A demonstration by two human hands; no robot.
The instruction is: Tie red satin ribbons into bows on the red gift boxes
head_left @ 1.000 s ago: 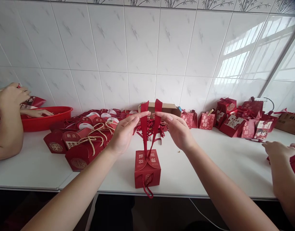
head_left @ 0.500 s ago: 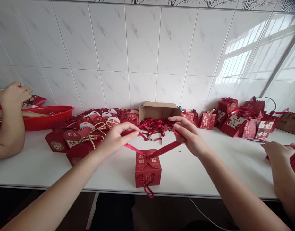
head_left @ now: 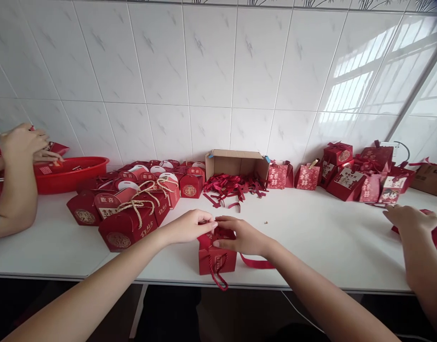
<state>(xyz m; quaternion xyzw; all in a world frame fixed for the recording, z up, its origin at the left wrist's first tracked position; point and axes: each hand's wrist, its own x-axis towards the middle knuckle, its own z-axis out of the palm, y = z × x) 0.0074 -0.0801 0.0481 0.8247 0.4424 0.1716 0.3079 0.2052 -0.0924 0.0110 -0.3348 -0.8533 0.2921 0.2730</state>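
Observation:
A small red gift box stands near the front edge of the white table, its twisted cord handle hanging over the front. My left hand is at the box's top left, fingers pinched on the red ribbon. My right hand is over the top right, its fingertips meeting the left ones, closed on the ribbon too. The hands cover most of the box top and the middle of the ribbon. One ribbon tail lies curved on the table, right of the box, passing under my right forearm.
Red boxes with rope bows stand at left, beside a red basin. Behind is a cardboard box with loose red ribbons. More red boxes stand back right. Other people's hands work left and far right.
My hands have come down and together over the box from a wide spread, where they stretched the two ribbon ends. A ribbon tail now rests on the table at right.

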